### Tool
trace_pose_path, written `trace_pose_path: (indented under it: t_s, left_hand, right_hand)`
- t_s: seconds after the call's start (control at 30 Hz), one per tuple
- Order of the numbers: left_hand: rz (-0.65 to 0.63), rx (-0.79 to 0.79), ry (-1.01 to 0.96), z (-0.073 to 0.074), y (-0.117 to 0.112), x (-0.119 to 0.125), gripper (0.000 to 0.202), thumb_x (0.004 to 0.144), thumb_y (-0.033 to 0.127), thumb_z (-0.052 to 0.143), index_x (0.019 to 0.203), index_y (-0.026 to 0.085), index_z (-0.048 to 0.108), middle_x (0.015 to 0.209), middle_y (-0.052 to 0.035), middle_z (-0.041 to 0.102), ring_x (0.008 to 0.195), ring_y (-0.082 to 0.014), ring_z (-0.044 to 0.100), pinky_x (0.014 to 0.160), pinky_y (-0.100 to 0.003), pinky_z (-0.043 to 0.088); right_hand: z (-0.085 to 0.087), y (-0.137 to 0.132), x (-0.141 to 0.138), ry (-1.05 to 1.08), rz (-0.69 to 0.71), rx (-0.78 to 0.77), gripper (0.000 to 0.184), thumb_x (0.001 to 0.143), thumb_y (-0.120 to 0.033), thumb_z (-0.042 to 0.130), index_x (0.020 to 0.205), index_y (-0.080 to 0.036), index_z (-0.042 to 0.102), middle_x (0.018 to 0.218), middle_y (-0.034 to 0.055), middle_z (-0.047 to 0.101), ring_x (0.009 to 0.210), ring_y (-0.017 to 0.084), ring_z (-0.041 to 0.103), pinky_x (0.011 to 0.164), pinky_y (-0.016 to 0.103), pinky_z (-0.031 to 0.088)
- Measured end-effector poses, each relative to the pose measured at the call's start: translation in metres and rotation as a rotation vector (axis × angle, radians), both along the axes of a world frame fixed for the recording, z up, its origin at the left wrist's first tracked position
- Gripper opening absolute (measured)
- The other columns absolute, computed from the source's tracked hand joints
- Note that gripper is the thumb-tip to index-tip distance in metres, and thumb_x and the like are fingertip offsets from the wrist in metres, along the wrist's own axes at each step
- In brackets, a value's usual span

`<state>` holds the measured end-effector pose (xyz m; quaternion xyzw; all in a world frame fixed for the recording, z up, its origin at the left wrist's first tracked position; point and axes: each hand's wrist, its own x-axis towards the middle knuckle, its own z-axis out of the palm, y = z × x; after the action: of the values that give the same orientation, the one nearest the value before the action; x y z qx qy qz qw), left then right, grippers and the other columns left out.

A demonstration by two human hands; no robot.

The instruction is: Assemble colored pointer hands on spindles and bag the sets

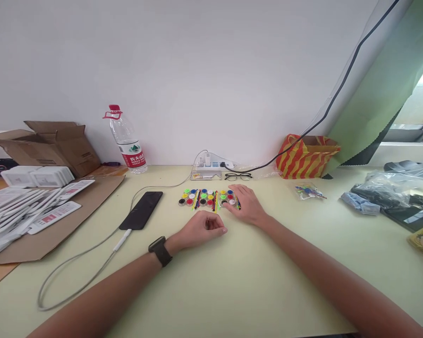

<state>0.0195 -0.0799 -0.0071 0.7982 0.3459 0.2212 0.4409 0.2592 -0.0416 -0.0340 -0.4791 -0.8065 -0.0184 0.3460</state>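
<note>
Far left of the bench [232, 291]: an open cardboard box [52, 143], white flat packs [38, 175] and a spread of white sleeves [24, 206] on a brown cardboard sheet [91, 202]. Just to the right, a water bottle [127, 141] with a red cap stands upright near the wall. A black phone [141, 210] lies flat, with a white cable [91, 267] plugged into its near end.

Centre: a set of small coloured paint pots [200, 197] (arranged in rows, with thin coloured sticks among them) lies on the bench beyond both hands. The left hand [200, 231], with a black watch [160, 251] on the wrist, rests on the bench just in front of the pots, fingers curled loosely inward; whether it holds anything cannot be told. The right hand [245, 206] lies palm down, fingers extended, its fingertips on the right end of the pot set, gripping nothing visible.

Behind the pots: a power strip [207, 166] and black spectacles [238, 176]. Further right: a red-and-yellow striped bag [305, 157], a small clear packet [308, 191] of coloured pieces, and plastic-wrapped items [384, 192] at the far right.
</note>
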Motion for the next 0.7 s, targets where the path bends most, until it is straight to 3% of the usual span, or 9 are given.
trace_pose_path:
  t_s: [0.13, 0.23, 0.47, 0.7]
  left_hand:
    - [0.010, -0.011, -0.008, -0.002, -0.001, -0.001, 0.027, 0.090, 0.043, 0.072, 0.084, 0.016, 0.073, 0.073, -0.0009, 0.066, 0.066, -0.0117, 0.054, 0.059, -0.022, 0.041]
    - [0.009, -0.019, -0.021, -0.004, -0.001, -0.002, 0.027, 0.090, 0.042, 0.072, 0.083, 0.017, 0.073, 0.072, -0.0011, 0.066, 0.065, -0.0118, 0.054, 0.058, -0.022, 0.041]
    - [0.010, -0.007, -0.003, 0.000, -0.001, -0.002, 0.028, 0.090, 0.044, 0.071, 0.083, 0.016, 0.073, 0.072, -0.0013, 0.065, 0.065, -0.0121, 0.054, 0.058, -0.023, 0.040]
    - [0.009, -0.010, 0.004, 0.004, -0.003, -0.001, 0.032, 0.090, 0.047, 0.070, 0.083, 0.016, 0.073, 0.073, -0.0020, 0.065, 0.065, -0.0128, 0.053, 0.058, -0.024, 0.041]
  right_hand:
    - [-0.009, 0.008, 0.013, 0.200, -0.263, -0.149, 0.014, 0.094, -0.033, 0.052, 0.097, -0.022, 0.060, 0.098, 0.0069, 0.068, 0.090, 0.023, 0.062, 0.080, 0.036, 0.048]
    - [-0.017, 0.012, 0.021, 0.227, -0.321, -0.232, 0.010, 0.088, -0.032, 0.057, 0.083, -0.023, 0.057, 0.086, 0.0030, 0.065, 0.078, 0.020, 0.060, 0.068, 0.031, 0.044]
    - [-0.021, 0.017, 0.024, 0.212, -0.343, -0.256, 0.008, 0.085, -0.024, 0.058, 0.078, -0.022, 0.060, 0.084, 0.0020, 0.066, 0.074, 0.017, 0.060, 0.066, 0.029, 0.041]
    - [-0.015, 0.014, 0.042, 0.237, -0.419, -0.229, 0.010, 0.083, -0.026, 0.061, 0.074, -0.022, 0.060, 0.075, 0.0025, 0.067, 0.070, 0.019, 0.059, 0.063, 0.029, 0.039]
